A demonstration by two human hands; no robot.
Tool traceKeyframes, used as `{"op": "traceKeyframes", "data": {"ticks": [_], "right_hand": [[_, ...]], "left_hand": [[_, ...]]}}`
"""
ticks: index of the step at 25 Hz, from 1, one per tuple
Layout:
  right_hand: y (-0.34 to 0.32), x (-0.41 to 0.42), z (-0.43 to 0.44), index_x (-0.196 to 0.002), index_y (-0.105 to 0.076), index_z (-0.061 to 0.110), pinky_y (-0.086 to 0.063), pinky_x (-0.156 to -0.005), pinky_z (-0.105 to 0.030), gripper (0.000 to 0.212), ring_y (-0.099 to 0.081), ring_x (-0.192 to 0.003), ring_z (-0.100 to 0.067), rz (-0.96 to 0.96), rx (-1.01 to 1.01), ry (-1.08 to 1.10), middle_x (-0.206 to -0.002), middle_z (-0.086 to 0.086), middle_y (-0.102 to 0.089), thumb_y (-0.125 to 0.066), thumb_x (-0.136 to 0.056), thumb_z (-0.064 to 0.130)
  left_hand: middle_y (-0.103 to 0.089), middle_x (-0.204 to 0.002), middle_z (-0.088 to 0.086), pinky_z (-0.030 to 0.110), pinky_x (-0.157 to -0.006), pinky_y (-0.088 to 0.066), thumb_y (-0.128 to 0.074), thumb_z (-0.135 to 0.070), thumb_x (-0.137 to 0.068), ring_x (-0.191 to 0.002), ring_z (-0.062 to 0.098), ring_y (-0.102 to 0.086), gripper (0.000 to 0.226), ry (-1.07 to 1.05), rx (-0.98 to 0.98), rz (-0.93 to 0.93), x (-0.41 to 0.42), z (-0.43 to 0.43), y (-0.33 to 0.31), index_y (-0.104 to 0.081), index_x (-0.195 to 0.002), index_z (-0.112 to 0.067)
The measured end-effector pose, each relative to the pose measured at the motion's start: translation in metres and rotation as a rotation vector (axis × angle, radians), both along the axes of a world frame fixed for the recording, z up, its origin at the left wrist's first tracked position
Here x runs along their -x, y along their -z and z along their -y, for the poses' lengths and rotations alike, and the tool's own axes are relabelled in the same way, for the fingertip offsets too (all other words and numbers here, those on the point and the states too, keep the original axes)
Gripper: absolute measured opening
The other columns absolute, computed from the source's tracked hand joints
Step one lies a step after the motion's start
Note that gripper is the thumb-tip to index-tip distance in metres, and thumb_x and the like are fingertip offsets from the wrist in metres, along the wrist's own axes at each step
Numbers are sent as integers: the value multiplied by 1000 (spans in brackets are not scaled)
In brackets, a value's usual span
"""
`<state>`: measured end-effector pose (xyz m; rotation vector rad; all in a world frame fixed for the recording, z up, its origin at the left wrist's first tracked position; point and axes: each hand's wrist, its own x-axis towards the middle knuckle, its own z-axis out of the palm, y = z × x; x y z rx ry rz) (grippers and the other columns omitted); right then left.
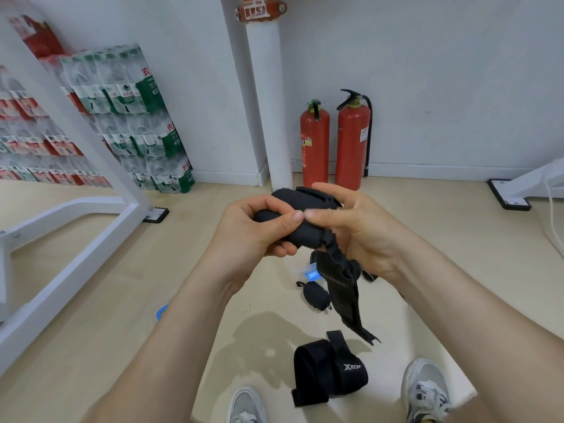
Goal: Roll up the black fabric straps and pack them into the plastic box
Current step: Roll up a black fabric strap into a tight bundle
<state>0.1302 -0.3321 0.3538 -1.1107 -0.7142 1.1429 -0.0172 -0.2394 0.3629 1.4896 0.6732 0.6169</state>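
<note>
Both hands hold one black fabric strap at chest height, partly rolled into a thick bundle. My left hand grips the roll from the left, thumb across its top. My right hand pinches it from the right, and the loose tail hangs down below that hand. On the floor lie a small rolled strap and a larger folded black strap with white lettering. A blue and clear plastic piece, perhaps the box, shows mostly hidden behind the hanging tail.
Two red fire extinguishers stand by a white pipe at the wall. Shrink-wrapped water bottle packs are stacked at left behind a white metal frame. My two shoes show at the bottom. A blue piece lies by my left forearm.
</note>
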Motion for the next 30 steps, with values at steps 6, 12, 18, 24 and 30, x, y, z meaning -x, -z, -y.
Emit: {"op": "traceKeyframes", "data": {"ticks": [6,12,18,24,30], "right_hand": [[1,4,-3,-120,-61,8,-59,-79,-36,49,-70,-80,-25,-51,-11,-4,-101,-14,-68,-64,-78,-17],[-2,7,-2,-133,-55,8,-62,-66,-37,57,-74,-86,-30,-212,7,93,-127,-20,-60,-64,-82,-14],[0,8,-4,-141,-47,9,-62,-63,-32,69,-74,-77,-22,-176,14,202,-124,-20,-63,-62,-80,-20],[2,10,-3,-127,-57,6,-63,-65,-45,46,-74,-82,-34,-236,95,94,-119,-22,-67,-66,-84,-9],[0,11,-1,-121,-54,7,-59,-52,-33,41,-72,-77,-39,-169,188,34,-108,-18,-67,-69,-85,-4]], "left_hand": [[-68,-77,13,22,-57,-55,-80,-5,-74,-58,20,-67,19,130,38,49,11,-8,0,-69,-83,-19],[-73,-73,8,26,-61,-57,-75,-11,-65,-62,22,-71,25,112,-160,60,16,-10,-1,-67,-89,-13],[-72,-81,3,29,-77,-58,-75,-27,-73,-79,23,-71,11,113,-162,110,17,-12,5,-71,-83,-24],[-68,-79,2,33,-74,-60,-74,-20,-79,-78,24,-71,7,99,-177,107,15,-11,4,-67,-79,-20],[-61,-71,-5,31,-59,-55,-66,-10,-77,-67,17,-62,9,72,-244,129,10,-8,4,-58,-80,-14]]}}
